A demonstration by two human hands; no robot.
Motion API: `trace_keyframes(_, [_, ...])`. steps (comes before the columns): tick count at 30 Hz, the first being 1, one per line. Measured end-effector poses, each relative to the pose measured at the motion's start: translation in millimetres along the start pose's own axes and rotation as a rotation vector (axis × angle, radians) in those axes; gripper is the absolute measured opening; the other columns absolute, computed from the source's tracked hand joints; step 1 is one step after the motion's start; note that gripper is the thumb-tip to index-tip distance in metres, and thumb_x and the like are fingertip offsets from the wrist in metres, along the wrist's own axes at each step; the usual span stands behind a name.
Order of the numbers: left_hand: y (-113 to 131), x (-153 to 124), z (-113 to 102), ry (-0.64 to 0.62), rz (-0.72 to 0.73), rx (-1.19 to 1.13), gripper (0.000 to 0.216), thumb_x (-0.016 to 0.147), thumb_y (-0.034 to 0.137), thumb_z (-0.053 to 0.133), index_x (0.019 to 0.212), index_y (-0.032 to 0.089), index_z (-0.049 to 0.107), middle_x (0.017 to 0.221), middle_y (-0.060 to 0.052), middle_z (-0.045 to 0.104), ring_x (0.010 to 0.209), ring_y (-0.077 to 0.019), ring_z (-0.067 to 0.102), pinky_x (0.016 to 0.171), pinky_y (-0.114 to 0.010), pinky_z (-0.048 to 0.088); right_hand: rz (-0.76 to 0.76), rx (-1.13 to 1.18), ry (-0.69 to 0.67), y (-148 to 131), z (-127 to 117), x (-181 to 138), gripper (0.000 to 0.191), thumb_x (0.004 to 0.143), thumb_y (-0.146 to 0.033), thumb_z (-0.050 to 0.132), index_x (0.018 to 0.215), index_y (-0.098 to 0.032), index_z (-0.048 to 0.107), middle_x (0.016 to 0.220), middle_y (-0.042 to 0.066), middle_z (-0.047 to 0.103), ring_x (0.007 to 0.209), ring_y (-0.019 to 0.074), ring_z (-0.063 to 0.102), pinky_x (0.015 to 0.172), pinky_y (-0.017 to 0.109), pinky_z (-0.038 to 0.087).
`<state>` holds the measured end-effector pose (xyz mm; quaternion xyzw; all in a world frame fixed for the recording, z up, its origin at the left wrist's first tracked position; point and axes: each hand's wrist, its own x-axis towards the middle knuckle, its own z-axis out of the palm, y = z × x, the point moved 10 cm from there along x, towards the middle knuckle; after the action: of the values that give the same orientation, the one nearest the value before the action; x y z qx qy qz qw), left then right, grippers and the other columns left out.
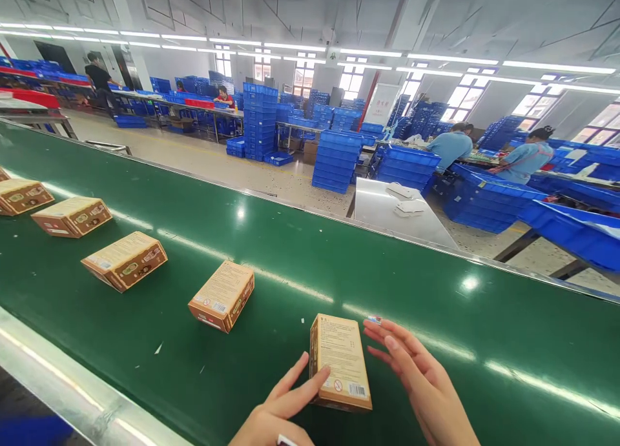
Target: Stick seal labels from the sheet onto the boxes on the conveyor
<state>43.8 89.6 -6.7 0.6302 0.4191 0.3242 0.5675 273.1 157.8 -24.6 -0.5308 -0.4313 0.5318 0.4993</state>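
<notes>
A tan and brown printed carton (341, 355) lies on the green conveyor belt between my two hands, its text and barcode face up. My left hand (281, 407) has one finger laid on the carton's top near its left edge and another stretched out beside it. At the bottom of the frame, a small white, dark-edged piece (285, 441) shows at this hand; what it is I cannot make out. Just right of the carton is my right hand (421, 375), fingers extended and thumb apart. A tiny blue and white piece, perhaps a sticker (374, 319), sits at its fingertips.
To the left, another carton (223, 294) and several more stand in a row on the belt (145, 343). A metal rail (58, 385) edges the near side. Beyond are a metal table (387, 207) with white pieces, stacked blue crates (338, 159) and several co-workers (453, 146).
</notes>
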Motion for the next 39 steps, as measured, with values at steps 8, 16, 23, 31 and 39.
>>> trace_keyframes(8, [-3, 8, 10, -0.090, -0.028, 0.044, 0.062, 0.083, 0.054, 0.074, 0.142, 0.049, 0.057, 0.159, 0.014, 0.043, 0.148, -0.0381, 0.039, 0.125, -0.048, 0.032, 0.142, 0.127, 0.083, 11, 4, -12, 0.042, 0.074, -0.062, 0.083, 0.088, -0.023, 0.079, 0.134, 0.009, 0.068, 0.121, 0.0366, 0.063, 0.098, 0.043, 0.056])
trace_keyframes(16, [11, 24, 40, -0.208, -0.050, 0.013, 0.041, 0.090, 0.061, 0.060, 0.124, 0.043, 0.073, 0.151, 0.010, 0.055, 0.151, -0.0318, 0.034, 0.126, -0.045, 0.026, 0.101, 0.102, 0.176, 6, -10, -21, 0.036, 0.076, -0.056, 0.084, 0.085, -0.022, 0.078, 0.129, 0.008, 0.070, 0.105, 0.0323, 0.069, 0.083, 0.037, 0.060])
trace_keyframes(23, [12, 31, 55, -0.220, -0.071, -0.011, 0.038, 0.086, 0.059, 0.068, 0.120, 0.043, 0.076, 0.144, 0.010, 0.063, 0.149, -0.0314, 0.039, 0.123, -0.044, 0.035, 0.062, 0.084, 0.278, 1, -27, -28, 0.035, 0.074, -0.056, 0.084, 0.078, -0.021, 0.076, 0.130, 0.009, 0.069, 0.096, 0.0302, 0.071, 0.068, 0.032, 0.061])
trace_keyframes(31, [6, 47, 70, -0.224, -0.104, -0.026, 0.046, 0.097, 0.056, 0.055, 0.138, 0.037, 0.065, 0.147, 0.005, 0.060, 0.141, -0.0298, 0.052, 0.119, -0.041, 0.044, -0.047, -0.189, 0.325, -16, -45, -33, 0.039, 0.080, -0.061, 0.075, 0.079, -0.022, 0.068, 0.120, 0.009, 0.071, 0.094, 0.0285, 0.070, 0.070, 0.033, 0.057])
trace_keyframes(39, [31, 42, 103, -0.389, 0.080, 0.019, 0.031, 0.086, 0.047, 0.071, 0.085, 0.021, 0.087, 0.153, -0.009, 0.053, 0.143, -0.0358, 0.048, 0.119, -0.041, 0.039, -0.062, -0.502, 0.458, -33, -79, -34, 0.052, 0.083, -0.059, 0.067, 0.120, -0.024, 0.055, 0.097, 0.007, 0.078, 0.090, 0.0298, 0.072, 0.076, 0.039, 0.054])
